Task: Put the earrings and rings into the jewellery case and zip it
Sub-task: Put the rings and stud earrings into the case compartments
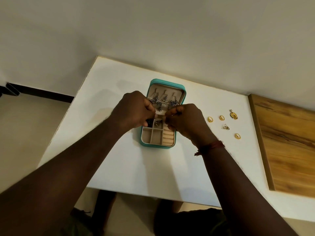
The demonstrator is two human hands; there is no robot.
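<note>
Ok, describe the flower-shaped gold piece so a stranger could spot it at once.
Start at the white table and look to the right of the open teal jewellery case, toward the wooden board. Five small pieces lie loose there. The gold flower pendant lies farthest back, nearest the board: a round petalled disc, unlike the three gold rings.

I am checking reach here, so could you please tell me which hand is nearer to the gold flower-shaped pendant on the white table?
Right. The right hand is over the open teal case, left of the gold flower-shaped pendant; the left hand is farther left, beyond it.
</note>
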